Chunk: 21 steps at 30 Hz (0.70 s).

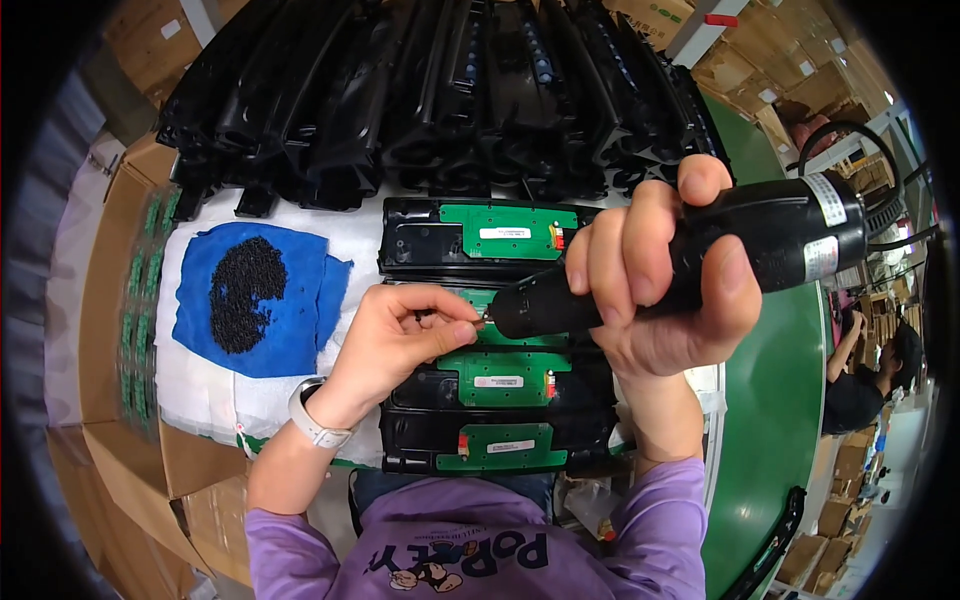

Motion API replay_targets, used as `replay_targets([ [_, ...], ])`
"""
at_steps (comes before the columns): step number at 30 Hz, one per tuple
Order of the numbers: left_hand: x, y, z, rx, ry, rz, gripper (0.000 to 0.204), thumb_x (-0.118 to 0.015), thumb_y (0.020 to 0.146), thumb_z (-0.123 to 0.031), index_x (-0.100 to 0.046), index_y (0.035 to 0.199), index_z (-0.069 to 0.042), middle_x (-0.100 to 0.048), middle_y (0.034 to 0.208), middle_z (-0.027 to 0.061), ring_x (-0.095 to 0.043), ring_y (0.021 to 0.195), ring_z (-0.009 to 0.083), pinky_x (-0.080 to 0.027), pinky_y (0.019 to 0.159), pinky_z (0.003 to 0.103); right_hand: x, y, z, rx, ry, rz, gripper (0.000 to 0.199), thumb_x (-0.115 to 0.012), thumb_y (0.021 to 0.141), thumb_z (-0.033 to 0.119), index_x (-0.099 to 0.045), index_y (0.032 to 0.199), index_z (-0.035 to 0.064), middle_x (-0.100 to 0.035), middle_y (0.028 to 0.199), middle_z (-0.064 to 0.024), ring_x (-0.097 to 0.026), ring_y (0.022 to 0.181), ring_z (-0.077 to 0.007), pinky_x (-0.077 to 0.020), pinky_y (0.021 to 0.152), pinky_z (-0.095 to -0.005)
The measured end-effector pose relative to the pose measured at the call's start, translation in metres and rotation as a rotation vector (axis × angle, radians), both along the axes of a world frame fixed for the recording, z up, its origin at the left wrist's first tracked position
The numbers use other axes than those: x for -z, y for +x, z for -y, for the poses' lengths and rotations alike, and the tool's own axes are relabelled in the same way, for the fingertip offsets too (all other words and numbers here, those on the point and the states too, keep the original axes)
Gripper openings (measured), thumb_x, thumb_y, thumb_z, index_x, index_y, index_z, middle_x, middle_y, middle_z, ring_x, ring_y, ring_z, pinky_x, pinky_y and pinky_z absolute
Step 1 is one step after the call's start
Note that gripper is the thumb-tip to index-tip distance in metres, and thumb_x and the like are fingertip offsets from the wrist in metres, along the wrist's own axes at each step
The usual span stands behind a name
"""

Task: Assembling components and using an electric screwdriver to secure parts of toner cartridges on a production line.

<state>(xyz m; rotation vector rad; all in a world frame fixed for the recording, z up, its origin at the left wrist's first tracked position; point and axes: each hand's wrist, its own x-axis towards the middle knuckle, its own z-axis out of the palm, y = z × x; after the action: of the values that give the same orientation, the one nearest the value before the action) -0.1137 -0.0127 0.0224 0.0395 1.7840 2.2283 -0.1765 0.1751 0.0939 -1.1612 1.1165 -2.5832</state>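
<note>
My right hand (660, 275) grips a black electric screwdriver (700, 262), held almost level with its tip pointing left. My left hand (405, 335) pinches a small screw at that tip, thumb and forefinger together. Both hover over a row of black plastic housings (420, 235), each fitted with a green circuit board (510, 232) bearing a white label. The tool's tip sits above the second housing's board (487, 300). A white watch band (315, 425) wraps my left wrist.
A blue cloth (300, 300) heaped with small black screws (245, 290) lies left on white padding. Several black housings (440, 90) are stacked behind. Cardboard boxes (120, 330) hold green boards at left. A green conveyor (775, 400) runs right, with another person (865, 380) beyond.
</note>
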Motion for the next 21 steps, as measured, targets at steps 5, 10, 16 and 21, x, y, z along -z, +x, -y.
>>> replay_targets([
  [5, 0.007, -0.002, -0.002, -0.038, 0.077, 0.038, 0.013, -0.061, 0.084, -0.003, -0.062, 0.095, 0.002, -0.063, 0.084, 0.0048, -0.054, 0.071, 0.0047, -0.042, 0.062, 0.017, 0.006, -0.009, 0.0, 0.047, -0.108, 0.157, 0.036, -0.05, 0.088, 0.034, -0.045, 0.111, 0.0067, -0.043, 0.059, -0.0005, -0.041, 0.043, -0.0127, -0.0413, 0.052, -0.0308],
  [10, 0.018, -0.012, 0.003, -0.214, 0.261, -0.016, 0.022, -0.038, 0.092, -0.004, -0.05, 0.108, 0.003, -0.06, 0.1, 0.0134, -0.059, 0.08, 0.0128, -0.044, 0.074, 0.022, 0.023, -0.002, 0.005, 0.091, 0.358, 0.067, 0.035, -0.066, 0.077, 0.017, -0.041, 0.098, 0.0048, -0.045, 0.057, -0.003, -0.043, 0.042, -0.012, -0.0388, 0.043, -0.0272],
  [16, 0.012, -0.012, 0.002, -0.243, 0.211, -0.015, 0.022, -0.034, 0.094, -0.006, -0.048, 0.107, 0.005, -0.06, 0.104, 0.0187, -0.062, 0.095, 0.0237, -0.048, 0.084, 0.029, 0.034, 0.003, 0.018, -0.003, 0.359, 0.048, 0.037, -0.067, 0.073, 0.009, -0.04, 0.097, 0.0034, -0.045, 0.057, -0.0029, -0.042, 0.043, -0.0101, -0.0353, 0.042, -0.0227],
  [21, 0.012, -0.012, -0.002, -0.232, 0.24, 0.03, 0.02, -0.035, 0.097, -0.013, -0.049, 0.103, 0.002, -0.062, 0.095, 0.0169, -0.065, 0.081, 0.0208, -0.05, 0.073, 0.027, 0.036, 0.004, 0.018, 0.037, 0.355, 0.051, 0.035, -0.066, 0.075, 0.01, -0.039, 0.097, 0.0042, -0.045, 0.056, -0.0024, -0.042, 0.043, -0.0098, -0.0341, 0.041, -0.022],
])
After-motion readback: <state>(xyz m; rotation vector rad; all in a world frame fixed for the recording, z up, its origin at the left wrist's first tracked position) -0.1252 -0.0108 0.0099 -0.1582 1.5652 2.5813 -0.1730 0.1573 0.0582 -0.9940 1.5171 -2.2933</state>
